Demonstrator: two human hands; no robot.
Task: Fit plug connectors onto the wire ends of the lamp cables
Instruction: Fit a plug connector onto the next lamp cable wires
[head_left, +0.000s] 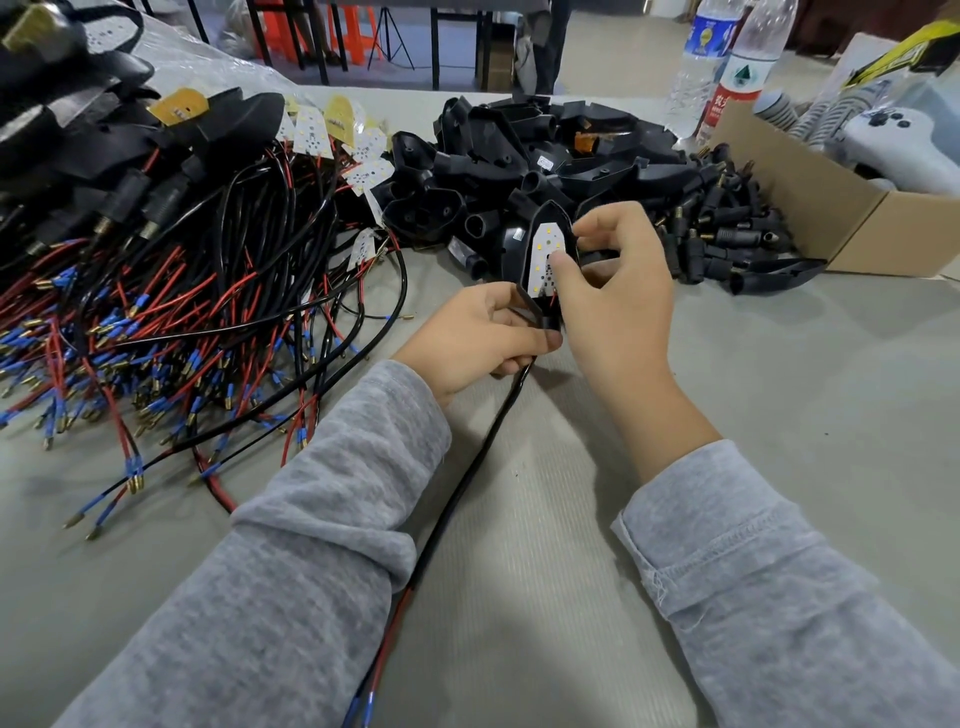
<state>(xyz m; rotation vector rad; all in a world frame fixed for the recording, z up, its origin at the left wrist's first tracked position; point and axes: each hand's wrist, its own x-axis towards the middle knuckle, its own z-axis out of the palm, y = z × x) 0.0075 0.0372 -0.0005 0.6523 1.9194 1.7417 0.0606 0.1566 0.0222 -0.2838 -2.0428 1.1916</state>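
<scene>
Grey table (779, 389) strewn with cables (171, 312), housings (545, 156).

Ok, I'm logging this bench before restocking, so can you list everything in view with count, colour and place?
lamp housing: one, black, held upright at centre, white LED board seated in it
cable: one, black, trailing from the housing toward the camera between the sleeves
wired cables: large heap, red and black with blue ends, left
loose LED boards: several, white and yellow, far left of centre
empty housings: pile, black, behind the hands
plug connectors: pile, black, right of centre
cardboard box: one, brown, right
water bottles: two, clear, far right
table: grey
left hand: grips the housing's stem
right hand: thumb presses on the board
</scene>
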